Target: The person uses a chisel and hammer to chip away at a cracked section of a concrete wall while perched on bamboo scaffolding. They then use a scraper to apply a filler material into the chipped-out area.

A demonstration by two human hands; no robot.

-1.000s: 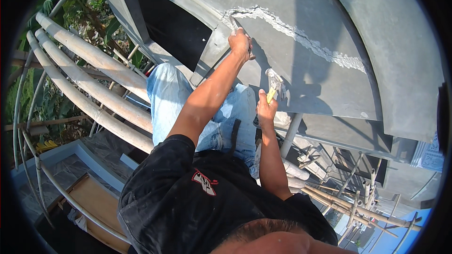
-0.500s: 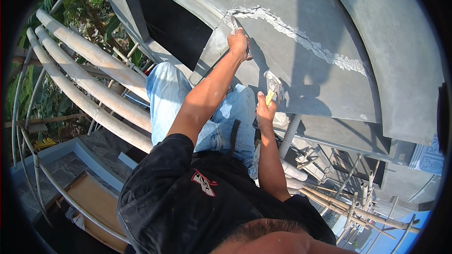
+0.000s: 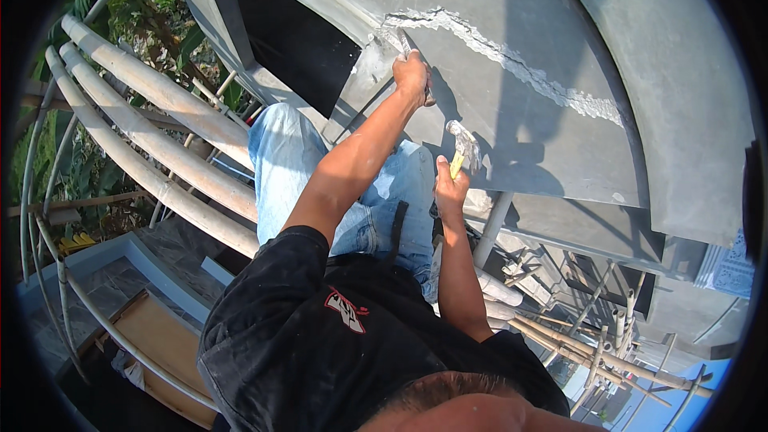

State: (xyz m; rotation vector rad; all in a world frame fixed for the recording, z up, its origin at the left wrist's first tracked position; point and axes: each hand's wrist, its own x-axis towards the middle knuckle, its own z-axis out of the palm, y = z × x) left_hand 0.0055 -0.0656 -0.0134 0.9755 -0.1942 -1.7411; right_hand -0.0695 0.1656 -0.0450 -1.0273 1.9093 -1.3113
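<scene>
My left hand (image 3: 410,78) is closed around a chisel (image 3: 402,38), whose tip touches or nearly touches the grey wall (image 3: 552,48) at the left end of a jagged, pale crack (image 3: 500,54). The chisel's back end sticks out below my fist. Lower and to the right, my right hand (image 3: 452,189) grips a hammer (image 3: 465,144) by its yellow handle. The hammer's whitish, dusty head stands apart from the chisel, in front of the wall. Small pale crumbs and dust show beside the chisel tip, around the opening's edge.
A dark opening (image 3: 284,40) lies in the wall left of the chisel. Thick bamboo poles (image 3: 160,132) run along my left. More bamboo scaffolding (image 3: 600,352) stands at the lower right. Below left are a brown board (image 3: 164,344) and a lower roof edge.
My left hand and the chisel have shifted slightly right and down. Dust and crumbs have appeared by the crack's left end. The hammer head has tilted a little.
</scene>
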